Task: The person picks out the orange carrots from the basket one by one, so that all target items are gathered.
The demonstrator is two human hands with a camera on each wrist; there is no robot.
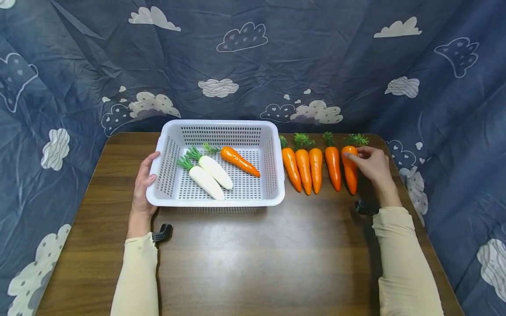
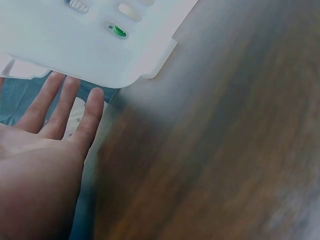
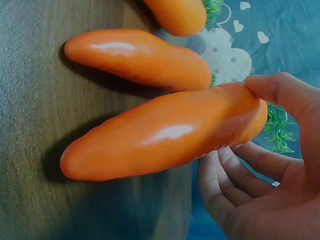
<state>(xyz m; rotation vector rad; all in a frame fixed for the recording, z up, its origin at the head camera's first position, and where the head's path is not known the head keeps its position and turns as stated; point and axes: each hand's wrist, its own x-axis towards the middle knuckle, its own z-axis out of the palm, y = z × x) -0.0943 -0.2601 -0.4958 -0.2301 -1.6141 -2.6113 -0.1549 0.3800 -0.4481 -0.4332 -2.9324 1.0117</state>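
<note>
My right hand (image 1: 373, 164) pinches the thick top of the rightmost carrot (image 1: 349, 173) between thumb and fingers. In the right wrist view that carrot (image 3: 165, 135) lies across the picture, the thumb on its upper side and the other fingers (image 3: 235, 180) beneath. My left hand (image 1: 143, 188) is at the left side of a white plastic basket (image 1: 215, 203), its fairly straight fingers (image 2: 92, 117) reaching to the basket wall. Inside the basket lie two white radishes (image 1: 206, 182) with green tops and one carrot (image 1: 240, 161).
Several more carrots, among them one beside the held carrot (image 1: 333, 169) and one by the basket (image 1: 291, 169), lie in a row to the basket's right, leafy ends toward the back. The brown wooden table (image 1: 261, 259) ends at a dark blue cloud-patterned cloth (image 1: 245, 66).
</note>
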